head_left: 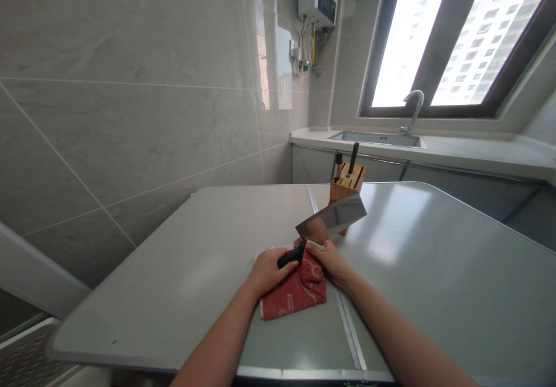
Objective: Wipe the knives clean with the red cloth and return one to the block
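My left hand (pixel 268 272) is closed around the black handle of a cleaver (pixel 334 219). The broad shiny blade points up and to the right, in front of the knife block. In my right hand (pixel 332 259) is a bunched part of a red cloth (pixel 293 297) with pale markings, held by the base of the blade. The rest of the cloth hangs or lies below the handle, between both hands. Behind the blade stands a wooden knife block (pixel 347 179), holding a black-handled knife (pixel 354 156) and another dark-handled tool (pixel 337 164).
A light grey folding table (pixel 208 300) with a metal seam carries the block. Beyond it are a counter with a sink (pixel 377 138) and a curved faucet (pixel 416 109). A tiled wall (pixel 152 126) borders the left side. A white perforated object (pixel 30 352) sits lower left.
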Tool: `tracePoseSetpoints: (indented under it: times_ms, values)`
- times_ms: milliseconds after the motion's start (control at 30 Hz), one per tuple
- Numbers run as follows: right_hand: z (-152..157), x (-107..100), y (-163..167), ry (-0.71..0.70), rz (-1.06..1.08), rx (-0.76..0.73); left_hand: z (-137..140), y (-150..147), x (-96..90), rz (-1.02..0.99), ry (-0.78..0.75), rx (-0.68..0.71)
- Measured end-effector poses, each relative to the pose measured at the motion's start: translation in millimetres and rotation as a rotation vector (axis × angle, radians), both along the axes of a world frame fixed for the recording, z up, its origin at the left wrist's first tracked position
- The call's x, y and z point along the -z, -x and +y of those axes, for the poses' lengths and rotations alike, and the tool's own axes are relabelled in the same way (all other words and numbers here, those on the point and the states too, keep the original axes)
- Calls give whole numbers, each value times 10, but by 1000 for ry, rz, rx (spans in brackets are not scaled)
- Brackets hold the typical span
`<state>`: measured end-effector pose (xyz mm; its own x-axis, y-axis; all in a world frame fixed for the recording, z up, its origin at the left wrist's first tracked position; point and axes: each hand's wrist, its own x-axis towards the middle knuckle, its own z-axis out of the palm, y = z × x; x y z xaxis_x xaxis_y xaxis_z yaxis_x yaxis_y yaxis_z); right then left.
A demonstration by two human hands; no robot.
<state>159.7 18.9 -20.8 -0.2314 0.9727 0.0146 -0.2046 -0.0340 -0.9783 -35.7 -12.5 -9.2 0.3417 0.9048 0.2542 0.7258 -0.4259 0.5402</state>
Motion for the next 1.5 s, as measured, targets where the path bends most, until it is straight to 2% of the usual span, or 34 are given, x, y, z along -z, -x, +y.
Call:
tracePoseSetpoints:
  times_ms: [100, 233, 300, 433, 600, 767, 1133, 1500]
  values:
    - [-1, -5, -17, 18, 8, -20, -4, -6, -11, -17, 5, -2]
    - [-10, -38, -51, -6, 7, -186, -12, -11, -25, -22, 0, -13]
    - [-23, -52, -56, 28, 17, -231, -15, -11, -29, -16, -4, -19]
    - [-42, -21, -36, 138, 69, -132, -19, -6, -38, -3, -14, -28]
    - [-41, 40, -8, 138, 109, -73, -23, 3, -54, 9, -20, -37]
    - [-43, 19, 12, 154, 93, -18, -19, 3, -41, 25, -29, -40]
    - [-49, -36, -12, 55, 125, -160, -6, 11, 10, 32, -45, -27]
    - [-38, -36, -3, 39, 123, -145, 6, 15, 27, 24, -65, -26]
